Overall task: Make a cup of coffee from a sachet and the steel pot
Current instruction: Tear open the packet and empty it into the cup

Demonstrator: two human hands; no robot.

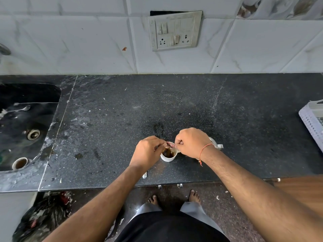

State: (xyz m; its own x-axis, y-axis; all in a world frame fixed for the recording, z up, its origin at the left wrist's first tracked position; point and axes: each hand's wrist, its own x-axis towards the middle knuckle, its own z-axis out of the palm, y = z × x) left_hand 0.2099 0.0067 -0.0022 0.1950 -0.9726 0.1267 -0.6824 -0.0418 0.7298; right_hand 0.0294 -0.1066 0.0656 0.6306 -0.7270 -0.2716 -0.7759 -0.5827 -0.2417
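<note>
hands: left hand [148,151] and right hand [191,143] are pinching a small sachet [170,144] between them over a white cup [168,156] | cup: is sitting on the dark tabletop [192,102], holding dark coffee | spoon [144,175]: is lying under the left wrist | sink [26,126]: is holding another cup [19,163]

Speckled stone counter [174,105], glossy tiles [87,41]

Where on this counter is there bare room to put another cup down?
Bare stone lies between the sink and the white cup, and between the hands and the white basket. Around the cup both hands crowd it.
</note>
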